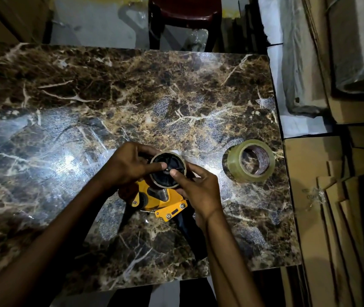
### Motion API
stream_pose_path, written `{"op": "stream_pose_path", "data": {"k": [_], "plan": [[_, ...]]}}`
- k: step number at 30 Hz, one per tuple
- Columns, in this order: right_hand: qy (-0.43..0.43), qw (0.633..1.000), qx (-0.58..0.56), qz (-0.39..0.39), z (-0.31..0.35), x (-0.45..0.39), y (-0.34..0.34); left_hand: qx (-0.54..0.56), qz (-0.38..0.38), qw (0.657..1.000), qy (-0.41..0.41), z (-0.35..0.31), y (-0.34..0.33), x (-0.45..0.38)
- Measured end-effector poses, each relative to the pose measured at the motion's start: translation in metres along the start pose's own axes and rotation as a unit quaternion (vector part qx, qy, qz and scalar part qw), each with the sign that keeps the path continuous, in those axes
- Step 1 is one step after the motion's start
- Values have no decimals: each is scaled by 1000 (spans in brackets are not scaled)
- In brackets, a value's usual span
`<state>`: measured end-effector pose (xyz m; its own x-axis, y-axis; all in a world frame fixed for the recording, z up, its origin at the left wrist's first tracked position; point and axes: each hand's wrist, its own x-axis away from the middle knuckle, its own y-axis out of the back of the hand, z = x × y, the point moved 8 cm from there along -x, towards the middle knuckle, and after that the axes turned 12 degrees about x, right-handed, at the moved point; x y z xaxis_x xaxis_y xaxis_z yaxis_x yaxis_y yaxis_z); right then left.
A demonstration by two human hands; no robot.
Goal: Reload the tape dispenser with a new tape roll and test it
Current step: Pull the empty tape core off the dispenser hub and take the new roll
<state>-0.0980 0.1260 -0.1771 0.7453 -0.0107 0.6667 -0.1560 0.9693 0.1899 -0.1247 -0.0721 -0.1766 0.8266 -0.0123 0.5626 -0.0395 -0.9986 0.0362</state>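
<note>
A yellow tape dispenser (pixel 161 201) with a black handle lies on the marble table (pixel 132 96), near the front middle. On its black hub sits a thin, nearly bare cardboard core (pixel 154 181). My left hand (pixel 130 165) grips the core's left side, thumb pressing the hub centre. My right hand (pixel 196 189) holds the core's right side, thumb also on the hub. A full roll of clear tape (pixel 236 167) lies to the right, apart from both hands.
Stacks of flat cardboard boxes (pixel 342 196) fill the right side beyond the table edge. A dark red plastic stool (pixel 185 14) stands behind the far edge. Wrinkled clear film covers the tabletop.
</note>
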Motion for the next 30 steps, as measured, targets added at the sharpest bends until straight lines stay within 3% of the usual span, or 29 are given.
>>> {"op": "stream_pose_path", "data": {"k": [9,13,21,30], "plan": [[6,999,42,-16,0,1,-5,-23,57,998,-15,4,-8,9],[-2,997,66,-43,1,3,-8,-45,48,998,-5,4,-8,11],[23,986,144,-76,12,4,-1,-83,-48,995,9,9,0,18],[40,984,150,-90,25,5,-3,-96,-132,987,11,7,6,31]]}}
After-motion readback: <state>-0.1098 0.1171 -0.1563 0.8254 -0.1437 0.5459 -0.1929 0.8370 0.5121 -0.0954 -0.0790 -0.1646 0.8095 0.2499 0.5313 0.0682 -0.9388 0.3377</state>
